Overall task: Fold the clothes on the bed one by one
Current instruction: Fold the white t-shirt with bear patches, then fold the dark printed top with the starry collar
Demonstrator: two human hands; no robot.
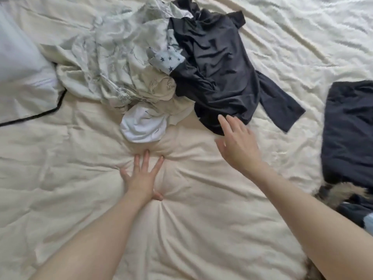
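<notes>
A heap of unfolded clothes lies at the middle top of the bed: a crumpled dark navy T-shirt (218,65), pale cream and grey-printed garments (113,57), a small star-patterned piece (167,58) and a white item (143,126). My right hand (238,144) hovers with straight fingers at the navy T-shirt's near hem, fingertips just over its edge. My left hand (143,176) lies flat with spread fingers, pressing on the cream duvet (80,178) below the white item. Neither hand holds anything.
A folded dark navy garment (349,130) lies at the right edge. Below it sits something furry, brown and dark (341,193). A white pillow (22,63) with a black-trimmed cover is at the far left.
</notes>
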